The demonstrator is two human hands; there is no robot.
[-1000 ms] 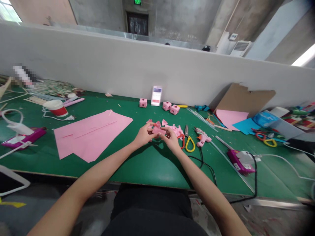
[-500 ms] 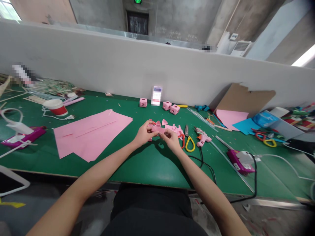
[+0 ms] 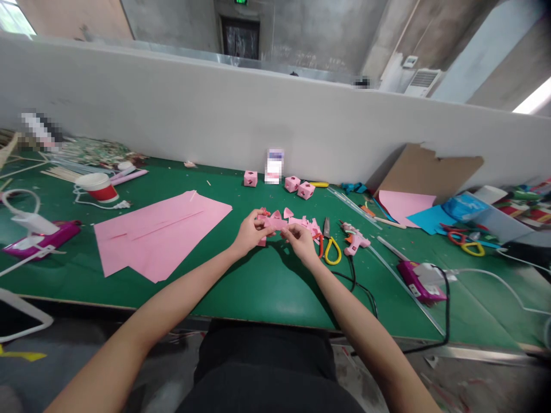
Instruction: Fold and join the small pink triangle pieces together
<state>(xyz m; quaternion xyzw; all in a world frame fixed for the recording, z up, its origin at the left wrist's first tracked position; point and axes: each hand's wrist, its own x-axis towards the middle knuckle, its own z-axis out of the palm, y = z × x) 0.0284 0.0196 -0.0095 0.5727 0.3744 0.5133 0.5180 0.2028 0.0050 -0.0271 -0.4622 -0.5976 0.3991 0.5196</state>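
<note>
Between my two hands is a small pink paper piece [image 3: 272, 222], held above the green table. My left hand [image 3: 251, 234] is closed, pinching its left end between thumb and fingers. At its right end, the fingertips of my right hand [image 3: 299, 241] are pinched together on it. The piece's exact shape is partly hidden by my fingers. Pink paper scraps [image 3: 303, 223] lie just beyond my right hand. Beside that hand rest scissors [image 3: 332, 246] with red and yellow handles, and a pink glue gun [image 3: 355, 241] lies further right.
Three pink paper cubes [image 3: 250, 179] with cut holes stand near the partition [image 3: 172, 109]. Large pink sheets [image 3: 159, 241] lie left. A red-and-white cup [image 3: 98, 188] stands beyond them. Purple power strips [image 3: 419, 284] and cables sit on both sides; cardboard [image 3: 430, 175] leans at back right.
My fingers have shifted slightly on the pink paper piece, and more of it shows between them. The objects on the table stay put.
</note>
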